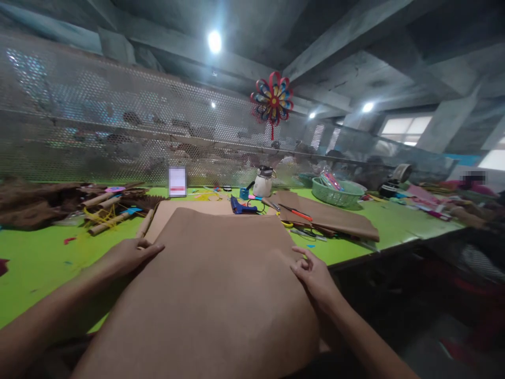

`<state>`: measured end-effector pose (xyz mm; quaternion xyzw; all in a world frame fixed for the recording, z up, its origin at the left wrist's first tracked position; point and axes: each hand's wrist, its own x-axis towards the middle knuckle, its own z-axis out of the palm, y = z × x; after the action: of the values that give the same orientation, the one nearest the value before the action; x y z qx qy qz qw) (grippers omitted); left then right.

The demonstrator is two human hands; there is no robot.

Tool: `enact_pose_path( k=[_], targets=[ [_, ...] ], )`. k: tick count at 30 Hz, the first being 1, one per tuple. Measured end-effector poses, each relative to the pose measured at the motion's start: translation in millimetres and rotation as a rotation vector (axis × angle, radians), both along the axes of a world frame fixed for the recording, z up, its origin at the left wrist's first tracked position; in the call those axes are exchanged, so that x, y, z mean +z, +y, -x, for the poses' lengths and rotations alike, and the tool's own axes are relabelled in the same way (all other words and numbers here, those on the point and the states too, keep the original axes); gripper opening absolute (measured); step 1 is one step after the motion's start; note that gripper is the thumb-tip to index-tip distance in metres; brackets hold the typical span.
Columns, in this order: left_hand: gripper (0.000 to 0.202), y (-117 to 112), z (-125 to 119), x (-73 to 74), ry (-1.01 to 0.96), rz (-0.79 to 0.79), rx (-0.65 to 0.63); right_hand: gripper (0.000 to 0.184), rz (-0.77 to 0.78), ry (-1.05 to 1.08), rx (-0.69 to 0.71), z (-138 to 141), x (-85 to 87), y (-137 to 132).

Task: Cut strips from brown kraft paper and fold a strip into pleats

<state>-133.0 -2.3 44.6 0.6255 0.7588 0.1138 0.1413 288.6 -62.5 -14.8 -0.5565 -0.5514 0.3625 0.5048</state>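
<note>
A large sheet of brown paper [213, 273] lies in front of me across the green table [39, 263] and drapes over its near edge. My left hand [128, 255] rests flat on the sheet's left edge, fingers stretched out. On the right edge, my right hand [311, 273] presses down with fingers slightly curled and apart. Neither hand grips anything else.
A blue glue gun [241, 207], more brown sheets [327, 216], scissors with orange handles [296, 212], a green basket [335, 192], a white jug [263, 182], rolled paper tubes [106, 210] and a white card stand [177, 181] lie behind. A perforated metal screen [118, 121] backs the table; a paper flower [272, 101] hangs above.
</note>
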Motion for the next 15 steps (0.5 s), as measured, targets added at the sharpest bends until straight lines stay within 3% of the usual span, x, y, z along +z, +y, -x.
enact_pose_path(
  k=[3,8,12,15],
  targets=[
    [0.066,-1,0,-3.2,-0.086,0.072,-0.025,0.046,-0.054,-0.184,-0.097,-9,-6.4,5],
    [0.083,-4,-8,-13.9,-0.236,0.047,0.023,0.029,-0.110,-0.518,-0.155,-16,-2.8,9],
    [0.086,-5,-9,-29.6,-0.381,0.015,0.016,0.030,-0.156,-0.675,-0.176,-23,-5.6,14],
    [0.078,-7,-7,-37.2,-0.323,-0.039,0.013,0.038,-0.244,-0.759,-0.295,-34,-12.3,16]
  ],
)
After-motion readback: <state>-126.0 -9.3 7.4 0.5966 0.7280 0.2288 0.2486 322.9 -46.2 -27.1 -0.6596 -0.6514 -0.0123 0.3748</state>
